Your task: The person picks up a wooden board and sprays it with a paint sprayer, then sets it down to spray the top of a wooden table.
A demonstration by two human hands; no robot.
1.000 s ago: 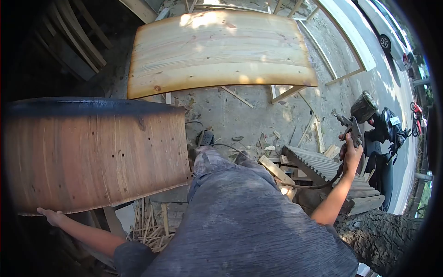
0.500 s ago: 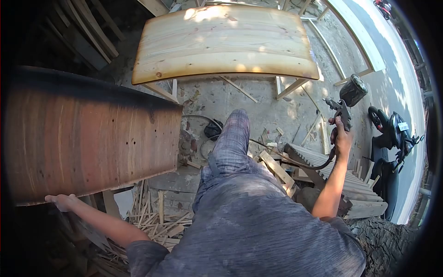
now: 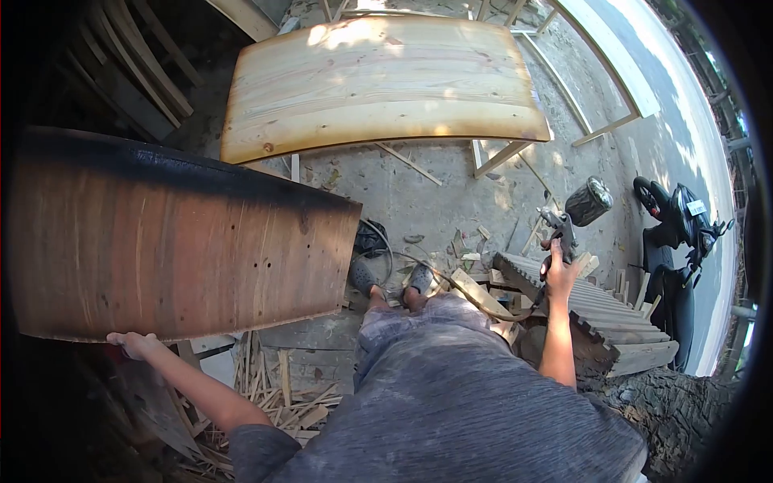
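My left hand [image 3: 135,344] is closed on the near edge of a large reddish-brown wooden board [image 3: 193,266], whose far edge is blackened. How the board is supported underneath is hidden. Over on the right, my right hand [image 3: 559,275] wraps around the handle of a spray gun [image 3: 564,233]. The gun's paint-smeared cup [image 3: 589,201] sticks out to its upper right, and a hose [image 3: 475,299] trails from it across the floor. Ahead stands a pale wooden table [image 3: 378,88] with browned edges.
Wood scraps [image 3: 282,394] lie in a heap at lower left. A stack of slatted wood [image 3: 588,302] sits by my right arm, beside a tree trunk [image 3: 676,410]. A black motorbike [image 3: 672,241] stands at the roadside. A black bag-like thing [image 3: 369,239] lies near my feet.
The board and my left hand have shifted rightward in view. My right hand has moved left and down with the spray gun. My raised leg has dropped, and both feet now show.
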